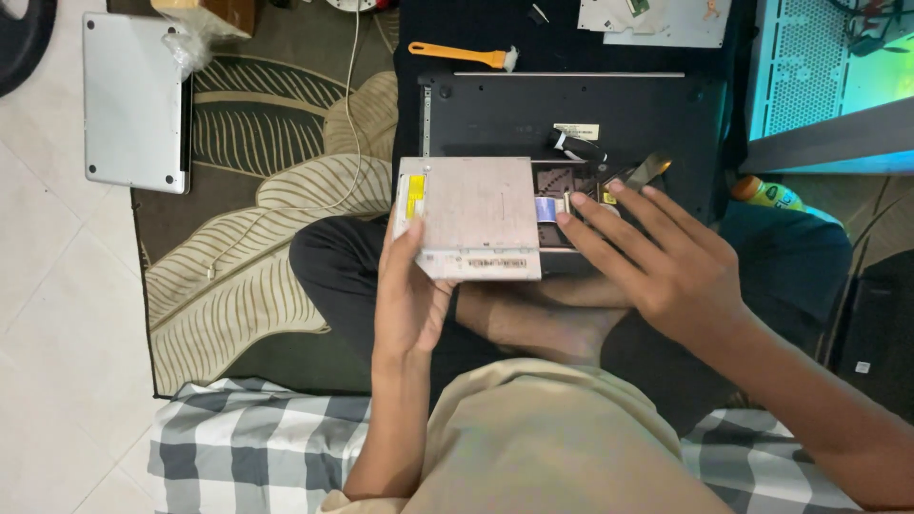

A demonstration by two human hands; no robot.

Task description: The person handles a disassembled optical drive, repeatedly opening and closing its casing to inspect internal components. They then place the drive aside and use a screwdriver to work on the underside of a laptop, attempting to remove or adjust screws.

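My left hand grips a flat silver optical drive by its near left edge, holding it level above my crossed legs. A yellow sticker sits on the drive's left side. My right hand is spread with fingers apart, fingertips resting on the opened underside of a black laptop, beside a small blue ribbon cable in the open bay. The drive overlaps the laptop's near left corner.
An orange-handled brush lies beyond the laptop. A silver laptop lid rests on the tiled floor at left, by a leaf-patterned rug. A lit computer case stands at right. A checked cloth is under me.
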